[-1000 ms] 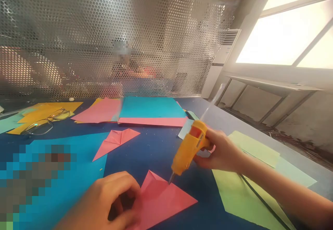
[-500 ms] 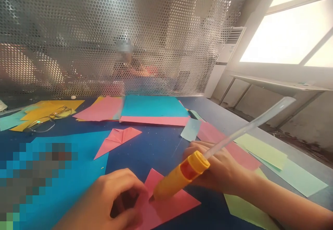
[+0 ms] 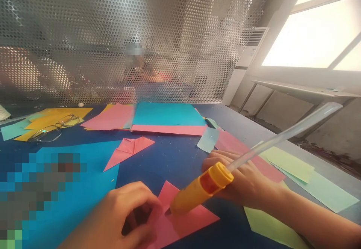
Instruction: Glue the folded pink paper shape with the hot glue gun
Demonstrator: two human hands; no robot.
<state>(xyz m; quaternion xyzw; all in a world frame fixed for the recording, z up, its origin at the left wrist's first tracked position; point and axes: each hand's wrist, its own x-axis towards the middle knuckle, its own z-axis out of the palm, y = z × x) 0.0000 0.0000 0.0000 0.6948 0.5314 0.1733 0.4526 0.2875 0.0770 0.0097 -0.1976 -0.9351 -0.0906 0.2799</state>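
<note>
Right hand (image 3: 242, 181): closed round yellow plastic glue gun (image 3: 197, 194), nozzle on folded pink paper triangle (image 3: 183, 219). Left hand (image 3: 124, 219): fingers curled, pinching triangle's near-left edge.

Nothing readable here, honestly. The yellow glue gun (image 3: 199, 193) has no legible lettering from this angle; its side shows only plain yellow and an orange patch near the back. The sheets of coloured paper, like the folded pink piece (image 3: 180, 219) under the nozzle and the blue sheet (image 3: 167, 114) further back, are blank. The glasses (image 3: 52, 129) carry no visible mark either. The white unit (image 3: 244, 59) beside the window might have a label, but it's too blurred and washed out by the light to tell.
</note>
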